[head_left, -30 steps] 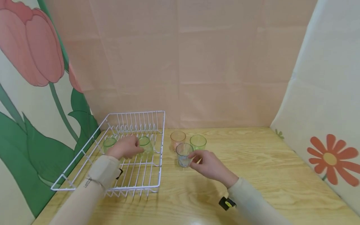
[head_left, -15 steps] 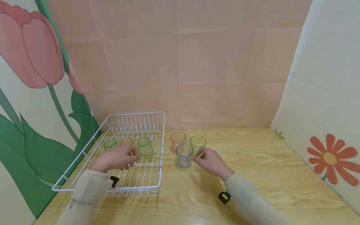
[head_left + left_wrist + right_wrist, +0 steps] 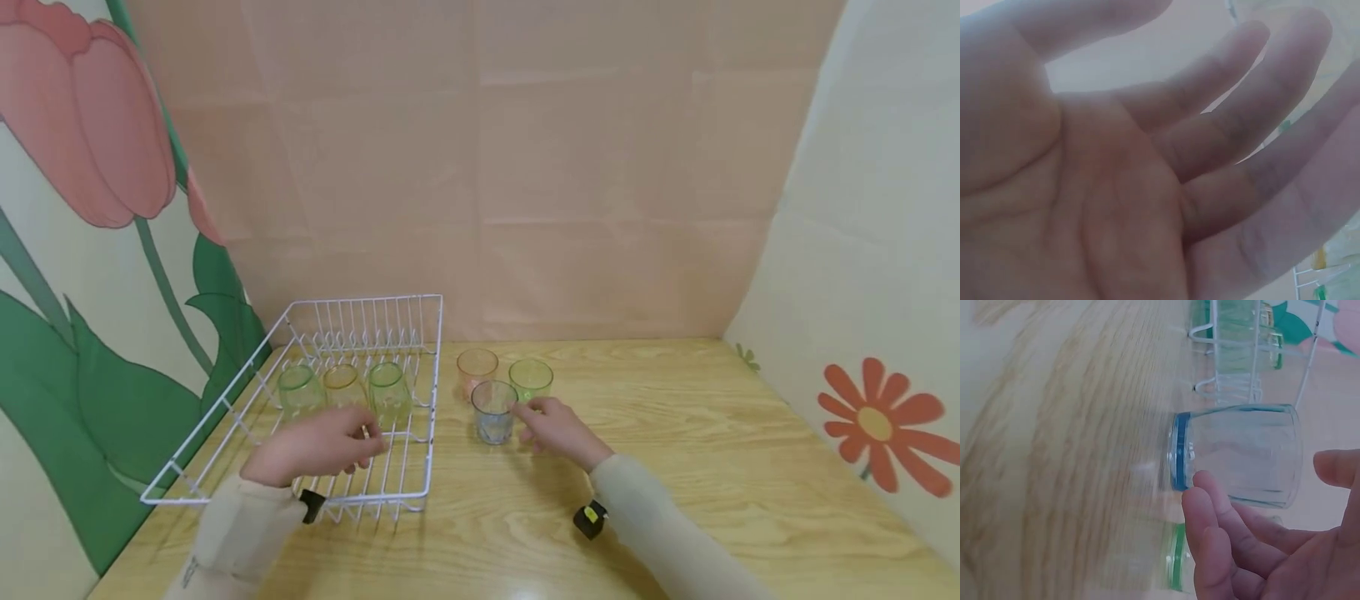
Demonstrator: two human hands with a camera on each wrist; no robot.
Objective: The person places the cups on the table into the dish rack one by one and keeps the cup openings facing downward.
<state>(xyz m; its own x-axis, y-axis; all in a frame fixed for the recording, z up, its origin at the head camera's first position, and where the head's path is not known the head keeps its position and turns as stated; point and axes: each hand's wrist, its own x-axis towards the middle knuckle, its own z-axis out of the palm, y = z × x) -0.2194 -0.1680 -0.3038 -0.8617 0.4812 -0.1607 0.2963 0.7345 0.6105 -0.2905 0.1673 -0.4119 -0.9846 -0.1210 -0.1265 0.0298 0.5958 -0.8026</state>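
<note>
A clear bluish glass (image 3: 493, 421) stands upright on the table. My right hand (image 3: 558, 432) is at its right side, fingers relaxed and not closed round it. In the right wrist view the fingertips (image 3: 1200, 506) overlap the glass near its blue base, and the thumb (image 3: 1335, 467) is apart from the rim. My left hand (image 3: 322, 446) hovers over the front of the white wire dish rack (image 3: 375, 500), its fingers loosely bent with nothing in them. Three tinted glasses sit upside down in the rack: a green glass (image 3: 298, 390), an amber glass (image 3: 343, 385) and another green glass (image 3: 388, 396).
Behind the bluish glass stand a pinkish-orange glass (image 3: 477, 367) and a yellow-green glass (image 3: 532, 377), both upright. The wooden table (image 3: 675, 433) meets a pink cloth backdrop (image 3: 585, 208). Flower-printed panels flank both sides.
My left hand has drawn back toward the rack's front, uncovering the amber glass between the two green ones. The right hand has shifted slightly, staying beside the bluish glass.
</note>
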